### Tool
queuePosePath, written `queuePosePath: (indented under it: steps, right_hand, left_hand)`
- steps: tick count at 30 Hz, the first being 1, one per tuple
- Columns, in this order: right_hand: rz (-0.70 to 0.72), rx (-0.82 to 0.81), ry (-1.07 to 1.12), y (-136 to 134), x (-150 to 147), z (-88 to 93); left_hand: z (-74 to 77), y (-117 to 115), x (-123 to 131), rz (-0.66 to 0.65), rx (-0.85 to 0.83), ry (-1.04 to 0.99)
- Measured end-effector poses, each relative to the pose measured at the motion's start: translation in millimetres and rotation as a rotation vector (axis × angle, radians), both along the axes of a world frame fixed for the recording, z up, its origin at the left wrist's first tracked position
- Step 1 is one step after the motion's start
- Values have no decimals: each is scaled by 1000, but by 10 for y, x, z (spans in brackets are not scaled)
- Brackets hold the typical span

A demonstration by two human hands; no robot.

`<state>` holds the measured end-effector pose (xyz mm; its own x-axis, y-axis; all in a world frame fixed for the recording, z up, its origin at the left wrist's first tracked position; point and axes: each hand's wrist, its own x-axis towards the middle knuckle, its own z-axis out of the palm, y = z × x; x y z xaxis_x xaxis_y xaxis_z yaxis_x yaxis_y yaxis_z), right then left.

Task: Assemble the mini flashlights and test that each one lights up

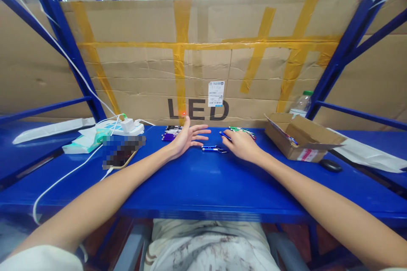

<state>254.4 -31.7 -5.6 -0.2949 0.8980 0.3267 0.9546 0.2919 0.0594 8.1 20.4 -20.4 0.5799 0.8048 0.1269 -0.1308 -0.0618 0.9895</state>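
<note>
My left hand (190, 136) is open with its fingers spread, palm turned to the right, and nothing shows in it. Just left of it lies a bunch of pens, with purple pens (169, 137) at the front and black and silver pens (173, 128) behind, partly hidden by the hand. My right hand (243, 143) is closed on a blue pen (225, 135) that pokes out to the left. Between the hands, several blue pens (210, 148) lie flat on the blue table. Green pens (237, 128) lie behind my right hand, with red ones partly covered by it.
An open cardboard box (294, 148) stands at the right, beside a black mouse (330, 165) and a plastic bottle (302, 103). At left are a phone (127, 159), a tissue pack (82, 142), and a power strip (116, 127) with white cables. Taped cardboard (143, 72) walls the back.
</note>
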Motion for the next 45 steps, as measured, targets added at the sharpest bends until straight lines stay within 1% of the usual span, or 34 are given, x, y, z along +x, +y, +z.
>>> queuePosePath:
  steps: [3, 7, 10, 13, 18, 20, 23, 27, 30, 33, 37, 39, 41, 45]
  right_hand:
    - [15, 4, 11, -6, -3, 1]
    - [168, -61, 26, -139, -138, -16]
    - [221, -98, 20, -230, -233, -31]
    - [197, -99, -6, -223, -236, -40]
    - [34, -42, 11, -49, -63, -26]
    - [11, -11, 46, 5, 2, -17]
    - [39, -9, 92, 16, 20, -21]
    - [200, -86, 184, -75, -88, -56]
    - [267, -105, 229, -142, -165, -71]
    - [251, -98, 214, -134, -162, -69]
    - [114, -65, 135, -22, -59, -66]
    - [67, -52, 123, 25, -13, -69]
    - [72, -58, 121, 34, -3, -72]
    - [166, -75, 149, -73, -107, -79]
  left_hand:
    - [18, -22, 4, 10, -1, -3]
    - [27, -48, 7, 19, -5, -5]
    - [21, -48, 4, 16, -4, -12]
    - [23, -44, 1, 21, 6, -11]
    - [39, -43, 7, 50, 20, -8]
    - [38, -39, 9, 56, 23, -14]
    - [31, -31, 11, 52, 18, -25]
    - [36, -38, 16, 48, -6, -43]
    - [44, -49, 18, 53, -13, -56]
    - [49, -48, 13, 60, -15, -60]
    - [59, -39, -1, 76, 7, -58]
    - [68, -40, -6, 87, 17, -62]
    - [77, -47, -6, 91, 19, -65]
    - [85, -56, 3, 93, 4, -67]
